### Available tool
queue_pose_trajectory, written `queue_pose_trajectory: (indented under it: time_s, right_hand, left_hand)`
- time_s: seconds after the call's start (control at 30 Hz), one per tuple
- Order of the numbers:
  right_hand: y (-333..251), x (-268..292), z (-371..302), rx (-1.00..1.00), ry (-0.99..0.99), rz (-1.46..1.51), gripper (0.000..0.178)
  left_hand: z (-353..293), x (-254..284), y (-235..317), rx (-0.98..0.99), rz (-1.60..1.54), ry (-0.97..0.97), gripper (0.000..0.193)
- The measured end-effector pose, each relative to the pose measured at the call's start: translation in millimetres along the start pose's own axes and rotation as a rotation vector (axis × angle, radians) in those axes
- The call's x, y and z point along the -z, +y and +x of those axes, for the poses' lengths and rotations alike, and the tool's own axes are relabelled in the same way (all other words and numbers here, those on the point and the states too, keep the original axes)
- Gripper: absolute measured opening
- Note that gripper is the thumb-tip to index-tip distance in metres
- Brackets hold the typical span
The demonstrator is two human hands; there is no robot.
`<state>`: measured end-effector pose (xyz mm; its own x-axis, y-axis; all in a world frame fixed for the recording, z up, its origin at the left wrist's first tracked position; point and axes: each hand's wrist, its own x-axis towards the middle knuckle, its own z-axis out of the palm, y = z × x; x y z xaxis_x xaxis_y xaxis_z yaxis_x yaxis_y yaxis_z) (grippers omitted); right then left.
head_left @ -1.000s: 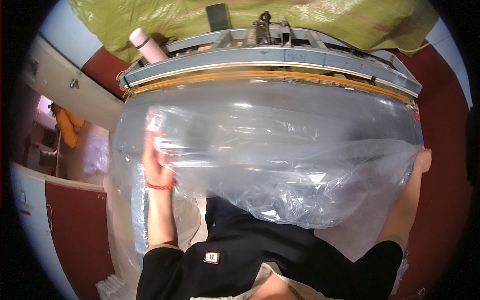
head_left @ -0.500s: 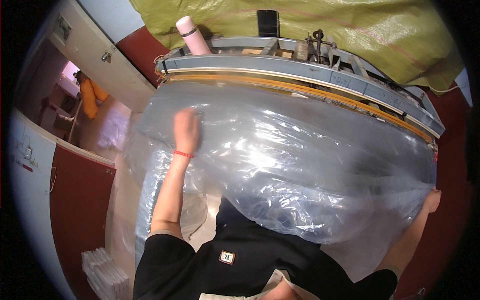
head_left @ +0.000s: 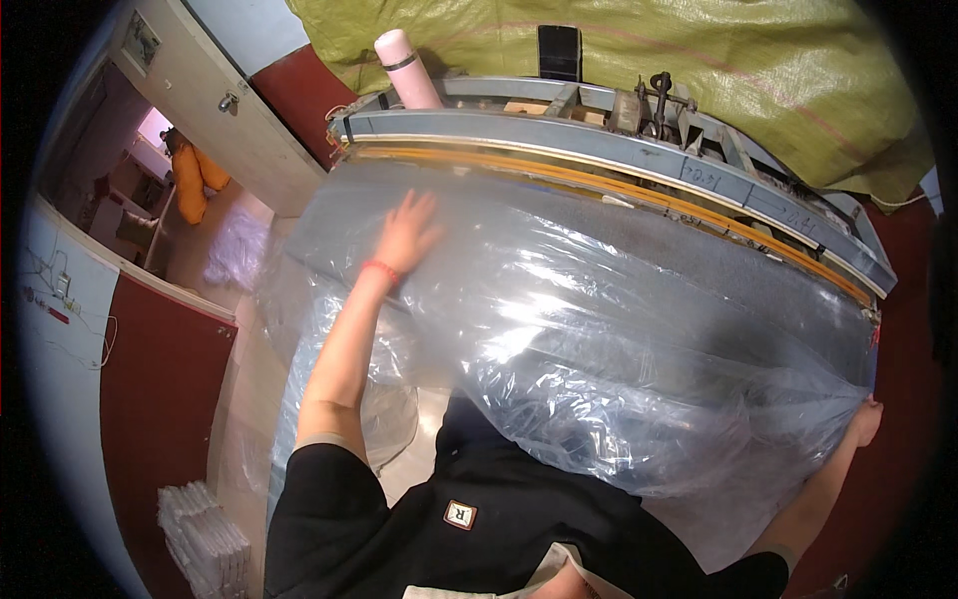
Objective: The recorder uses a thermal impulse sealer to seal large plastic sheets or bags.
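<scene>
1. The clear plastic film [head_left: 559, 309] lies crumpled across the grey desk [head_left: 344, 200], its near edge drooping in front of the person.
2. The left hand [head_left: 405, 240], slightly blurred, has its fingers spread wide over the desk's left part; I cannot tell whether it touches the film.
3. The right hand [head_left: 866, 423] has its fingers closed on the film at the desk's right end.
4. A pink bottle [head_left: 410, 72] stands far left, behind orange strips [head_left: 619, 212].
</scene>
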<state>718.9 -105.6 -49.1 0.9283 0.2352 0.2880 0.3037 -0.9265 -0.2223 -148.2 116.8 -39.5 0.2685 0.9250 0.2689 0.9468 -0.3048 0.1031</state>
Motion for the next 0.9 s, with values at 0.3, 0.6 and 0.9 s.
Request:
queue_pose_trajectory:
  time_s: [0.3,0.6,0.9]
  right_hand:
    - [55,-26,39,0.040,0.064,0.736,0.044]
    - [60,-13,57,0.056,0.038,0.792,0.045]
    - [-84,-3,7,0.299,0.419,0.448,0.024]
  left_hand:
    - [42,-3,-3,0.213,0.065,0.490,0.021]
    - [45,-3,-21,0.331,-0.195,0.439,0.018]
    - [89,6,-77,0.640,-0.387,0.877,0.020]
